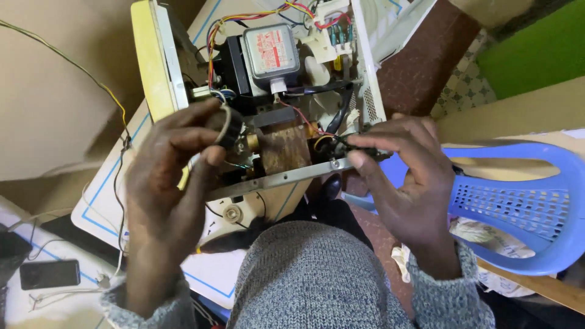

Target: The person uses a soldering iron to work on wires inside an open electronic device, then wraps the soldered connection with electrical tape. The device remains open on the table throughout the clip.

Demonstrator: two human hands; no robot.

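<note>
Microwave chassis (pixel 286 91), opened with its cover off, was seen lying on a white surface (pixel 97 210) edged with blue lines, directly in front of the person's grey knitted sweater (pixel 311 274). Inside it, a metal-cased magnetron with a red-and-white label (pixel 271 53) was mounted toward the far end, with coloured wires (pixel 244 21) looped above it, and a brown transformer block (pixel 283 149) was seated nearer the person, behind a grey metal rail (pixel 286 176). The left hand (pixel 167 176) was held at the chassis's left side, its grip closed around a small dark round part (pixel 230 127) ringed by a pale band, close beside the yellowed front panel (pixel 152 61). The right hand (pixel 405 176) was placed at the right end of the rail, its thumb and forefinger pinched together on a small black connector with wires (pixel 341 141). A blue plastic chair (pixel 518 207) was standing just to the right, touching the back of the right hand. A dark phone (pixel 49 274) was lying on the surface at the lower left, well apart from both hands, with thin cables trailing nearby.
</note>
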